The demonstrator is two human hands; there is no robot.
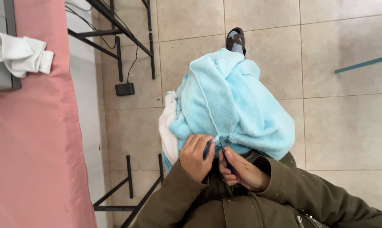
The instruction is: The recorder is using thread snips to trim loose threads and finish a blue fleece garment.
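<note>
A fluffy light blue fabric lies bunched over my lap, with a white fabric under its left side. My left hand pinches the near edge of the blue fabric at a seam. My right hand is closed on a small tool with a blue handle, its thin dark tip touching the seam right beside my left fingers. Both hands sit close together in front of my olive green jacket.
A table with a pink cover stands at the left, with a folded white cloth on it. Black metal frame legs and a black power adapter are on the tiled floor. My shoe shows beyond the fabric.
</note>
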